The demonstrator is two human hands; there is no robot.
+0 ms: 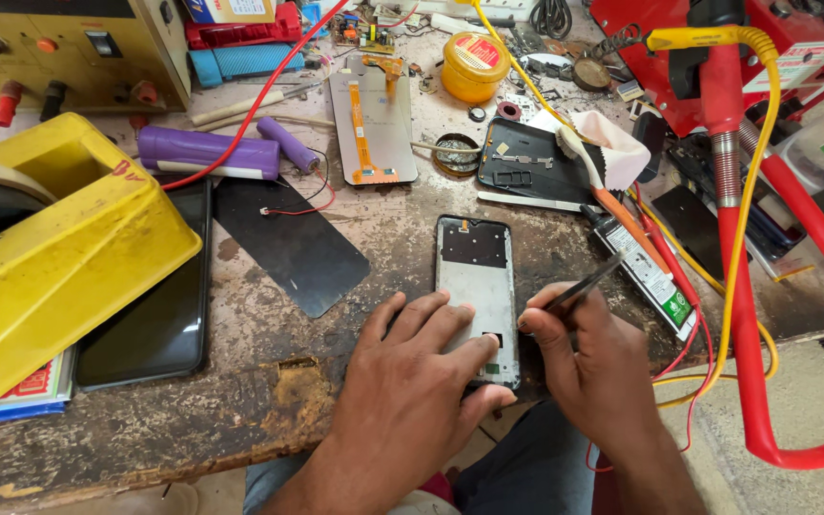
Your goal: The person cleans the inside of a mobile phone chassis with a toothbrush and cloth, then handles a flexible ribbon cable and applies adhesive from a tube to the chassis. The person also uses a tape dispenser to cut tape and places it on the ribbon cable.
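- At the near edge of the worn worktop (pixel 269 401), middle: an opened phone frame (pixel 475 286), grey inner plate up, long side running away from the edge.
- Left hand (pixel 412 381) flat on the frame's near end, fingers spread and pressing it down, closed on nothing.
- Right hand (pixel 579 358) just right of the frame, fingers pinched shut on thin metal tweezers (pixel 572 291), tip aimed at the frame's lower right edge near a small dark square part.
- Step in hand, by judgement: fine work on a small part at the frame's lower end, frame steadied, tip at or almost at its spot; contact too small to tell.
- Next move likely calling for a steady tip, light pressure and the frame kept from sliding.
- Toward the left edge: a yellow tape dispenser (pixel 59 248), a dark phone (pixel 159 296) lying flat.
- Toward the far edge: a display panel with orange flex cable (pixel 372 124), a purple cylinder (pixel 207 153), a yellow round tin (pixel 475 65).
- Right of the frame: a glue tube (pixel 643 267), red and yellow cables (pixel 746 286).
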